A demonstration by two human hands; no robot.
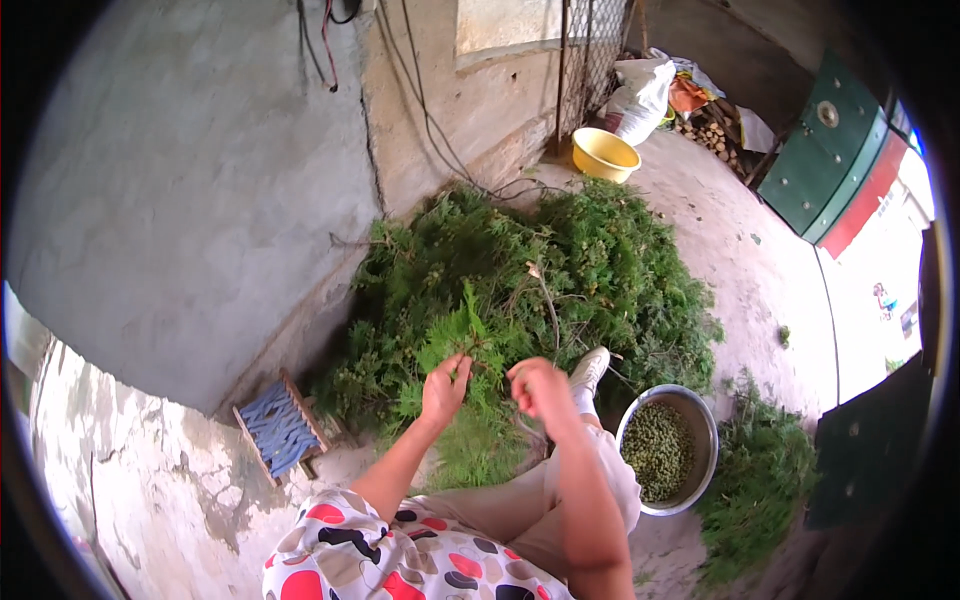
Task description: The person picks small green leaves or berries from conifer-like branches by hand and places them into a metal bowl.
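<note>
My left hand (443, 392) is closed round the stem of a leafy evergreen sprig (462, 335), whose flat green fronds spread above and around the fingers. Just to its right, my right hand (541, 388) has its fingers curled in; whatever is in them is hidden. Both hands are over the near side of a big heap of cut evergreen branches (620, 240). Beside my right leg, a round metal basin (711, 440) contains many small green cones (655, 452).
A smaller pile of green sprigs (760, 470) lies right of the basin. At the left, by the wall, is a low stool with a blue woven seat (277, 427). Farther back are a yellow plastic basin (606, 155), a white sack (641, 98), stacked firewood (712, 140) and a green door (825, 145).
</note>
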